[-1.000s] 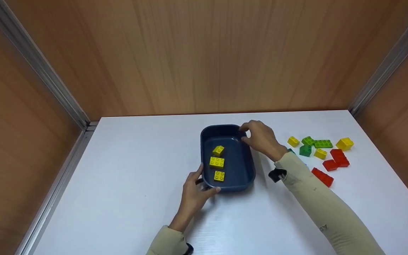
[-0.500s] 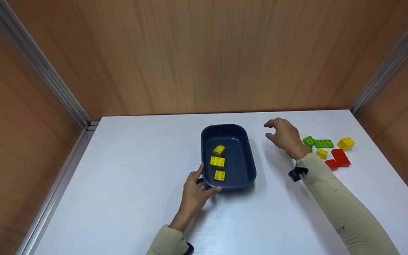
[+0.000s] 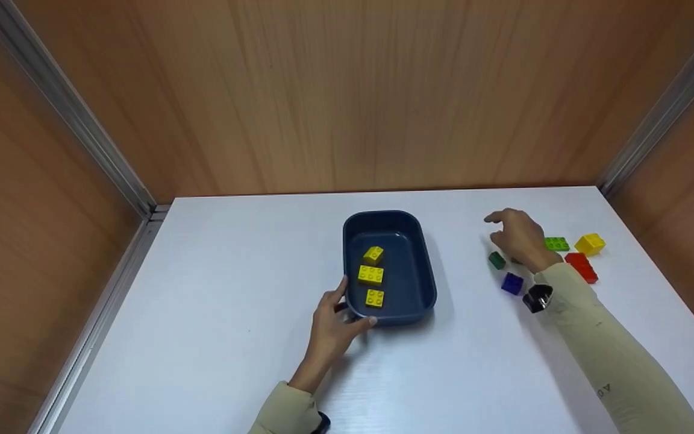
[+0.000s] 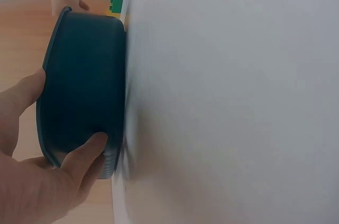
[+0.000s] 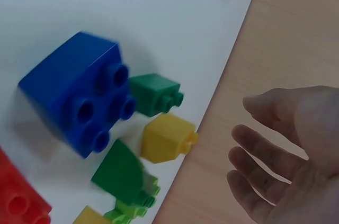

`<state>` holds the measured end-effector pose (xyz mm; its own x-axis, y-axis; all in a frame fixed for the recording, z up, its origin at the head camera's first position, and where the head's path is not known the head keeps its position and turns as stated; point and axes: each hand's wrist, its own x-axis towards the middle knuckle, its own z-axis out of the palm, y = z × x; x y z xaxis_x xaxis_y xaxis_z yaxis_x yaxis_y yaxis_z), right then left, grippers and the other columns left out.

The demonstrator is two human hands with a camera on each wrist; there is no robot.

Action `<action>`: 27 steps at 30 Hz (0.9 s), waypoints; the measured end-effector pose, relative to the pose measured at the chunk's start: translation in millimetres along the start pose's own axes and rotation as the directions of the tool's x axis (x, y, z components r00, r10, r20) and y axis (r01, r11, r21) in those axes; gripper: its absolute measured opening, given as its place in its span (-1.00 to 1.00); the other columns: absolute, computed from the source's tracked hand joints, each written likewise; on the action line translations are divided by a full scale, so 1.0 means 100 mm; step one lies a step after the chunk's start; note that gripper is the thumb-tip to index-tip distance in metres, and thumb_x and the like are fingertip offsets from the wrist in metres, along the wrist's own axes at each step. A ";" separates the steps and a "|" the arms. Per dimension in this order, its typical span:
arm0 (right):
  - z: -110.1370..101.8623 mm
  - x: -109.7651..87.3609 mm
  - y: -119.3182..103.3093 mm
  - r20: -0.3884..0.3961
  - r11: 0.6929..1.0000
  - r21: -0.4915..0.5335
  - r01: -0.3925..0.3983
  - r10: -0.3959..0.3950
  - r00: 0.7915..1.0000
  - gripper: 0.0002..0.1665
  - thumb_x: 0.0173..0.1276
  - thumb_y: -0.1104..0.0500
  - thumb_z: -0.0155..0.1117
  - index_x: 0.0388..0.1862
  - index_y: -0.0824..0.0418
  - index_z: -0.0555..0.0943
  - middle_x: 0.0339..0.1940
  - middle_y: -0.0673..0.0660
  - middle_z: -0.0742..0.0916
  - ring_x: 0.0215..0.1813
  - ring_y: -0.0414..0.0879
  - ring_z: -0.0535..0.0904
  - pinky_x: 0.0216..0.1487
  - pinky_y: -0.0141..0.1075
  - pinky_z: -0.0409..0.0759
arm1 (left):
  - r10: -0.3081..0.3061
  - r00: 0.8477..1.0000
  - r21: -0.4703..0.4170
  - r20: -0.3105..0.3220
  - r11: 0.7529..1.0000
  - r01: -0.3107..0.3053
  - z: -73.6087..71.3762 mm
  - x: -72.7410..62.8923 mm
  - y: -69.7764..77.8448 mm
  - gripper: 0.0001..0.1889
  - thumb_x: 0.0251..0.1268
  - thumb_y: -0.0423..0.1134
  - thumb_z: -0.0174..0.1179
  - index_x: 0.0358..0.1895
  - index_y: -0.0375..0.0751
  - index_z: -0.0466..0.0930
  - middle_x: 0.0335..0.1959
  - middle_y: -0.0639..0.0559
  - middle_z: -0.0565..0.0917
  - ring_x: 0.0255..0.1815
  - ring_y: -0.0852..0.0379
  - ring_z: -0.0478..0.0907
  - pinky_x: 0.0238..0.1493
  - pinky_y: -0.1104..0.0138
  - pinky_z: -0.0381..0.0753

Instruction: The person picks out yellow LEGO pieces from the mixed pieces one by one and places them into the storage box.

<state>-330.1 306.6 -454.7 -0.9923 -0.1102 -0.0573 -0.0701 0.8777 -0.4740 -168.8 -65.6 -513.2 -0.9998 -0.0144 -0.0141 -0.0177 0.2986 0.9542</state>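
A dark blue tray point(image 3: 407, 274) lies on the white table and holds three yellow bricks point(image 3: 370, 275) in a column. My left hand point(image 3: 329, 330) grips its near left corner, with the tray's outer wall point(image 4: 85, 81) facing the left wrist camera. My right hand point(image 3: 520, 240) hovers over the loose toy bricks, thumb and fingers apart, holding nothing. Below it are a dark green brick point(image 3: 496, 260) and a blue brick point(image 3: 512, 283). The right wrist view shows a yellow brick point(image 5: 165, 138) and a green brick point(image 5: 117, 173) near that hand; overhead, it hides several bricks.
Right of my right hand lie a light green brick point(image 3: 556, 243), a large yellow brick point(image 3: 590, 243) and red bricks point(image 3: 581, 267). Wood panels point(image 3: 347, 96) rise behind the table and on both sides. The white tabletop point(image 3: 250, 271) extends left of the tray.
My right hand has left the tray's far right rim and moved right over the loose bricks. The left hand, the tray and its yellow bricks stay in place.
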 end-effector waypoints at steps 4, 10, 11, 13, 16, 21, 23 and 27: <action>0.00 -0.01 0.07 0.037 0.999 -0.013 -0.048 0.048 0.998 -0.47 0.50 0.36 0.18 0.43 0.38 0.54 0.47 0.51 0.49 0.36 0.43 0.48 0.47 0.38 0.38 | -0.008 1.000 -0.012 0.007 1.000 0.008 0.01 -0.01 -0.01 0.05 0.13 -0.34 0.61 0.67 -0.26 0.17 0.24 -0.23 0.51 0.39 -0.31 0.51 0.29 0.11 0.70; 0.00 -0.01 0.14 0.067 0.996 -0.067 -0.064 0.068 0.995 -0.42 0.47 0.35 0.26 0.45 0.37 0.53 0.46 0.54 0.47 0.41 0.51 0.40 0.45 0.39 0.40 | -0.007 1.000 -0.020 0.010 1.000 0.007 0.01 -0.01 -0.02 0.05 0.13 -0.35 0.61 0.67 -0.27 0.17 0.24 -0.23 0.51 0.41 -0.31 0.49 0.29 0.12 0.69; 0.00 -0.01 0.14 0.069 0.995 -0.076 -0.064 0.070 0.995 -0.42 0.46 0.35 0.27 0.45 0.36 0.53 0.46 0.54 0.48 0.41 0.50 0.41 0.45 0.38 0.41 | -0.008 1.000 -0.019 0.009 1.000 0.008 0.00 -0.01 -0.02 0.05 0.13 -0.35 0.61 0.67 -0.26 0.17 0.24 -0.22 0.51 0.41 -0.31 0.49 0.30 0.12 0.69; 0.00 -0.01 0.16 0.074 0.993 -0.097 -0.064 0.071 0.995 -0.41 0.45 0.36 0.28 0.45 0.35 0.54 0.44 0.54 0.49 0.38 0.49 0.43 0.43 0.39 0.43 | -0.006 1.000 -0.018 0.007 1.000 0.006 0.00 -0.01 -0.02 0.05 0.12 -0.35 0.61 0.67 -0.27 0.17 0.23 -0.23 0.51 0.40 -0.31 0.50 0.30 0.11 0.69; 0.01 0.01 0.19 0.086 0.991 -0.123 -0.057 0.068 0.994 -0.40 0.43 0.37 0.29 0.45 0.35 0.54 0.42 0.54 0.51 0.34 0.49 0.46 0.42 0.39 0.44 | 0.001 1.000 -0.017 0.004 1.000 -0.001 0.01 -0.01 -0.02 0.05 0.12 -0.36 0.61 0.67 -0.28 0.17 0.22 -0.24 0.51 0.38 -0.32 0.51 0.28 0.12 0.70; 0.03 0.03 0.24 0.112 0.989 -0.131 -0.071 0.086 0.990 -0.39 0.43 0.41 0.26 0.46 0.37 0.52 0.44 0.54 0.50 0.39 0.51 0.42 0.45 0.43 0.37 | 0.010 1.000 -0.008 0.004 1.000 -0.010 0.01 -0.01 -0.03 0.04 0.14 -0.35 0.60 0.67 -0.29 0.17 0.23 -0.25 0.51 0.38 -0.31 0.52 0.27 0.13 0.71; 0.03 0.03 0.25 0.121 0.988 -0.126 -0.086 0.101 0.987 -0.38 0.44 0.42 0.24 0.48 0.37 0.50 0.46 0.53 0.49 0.41 0.51 0.40 0.47 0.43 0.34 | 0.009 1.000 -0.009 0.007 1.000 -0.009 0.01 -0.01 -0.03 0.04 0.14 -0.35 0.60 0.67 -0.28 0.17 0.23 -0.25 0.51 0.38 -0.31 0.52 0.28 0.14 0.70; 0.05 0.03 0.26 0.126 0.987 -0.119 -0.109 0.124 0.984 -0.38 0.45 0.45 0.21 0.49 0.37 0.49 0.49 0.51 0.48 0.44 0.52 0.38 0.51 0.41 0.30 | 0.007 1.000 -0.016 0.011 1.000 -0.007 0.01 0.00 -0.04 0.04 0.15 -0.36 0.60 0.67 -0.28 0.16 0.24 -0.25 0.50 0.39 -0.31 0.51 0.28 0.13 0.70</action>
<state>-334.6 326.8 -471.4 -0.9724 -0.0586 -0.2256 0.0266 0.9337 -0.3570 -168.5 -65.9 -516.8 -0.9999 -0.0020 -0.0109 -0.0110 0.2829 0.9591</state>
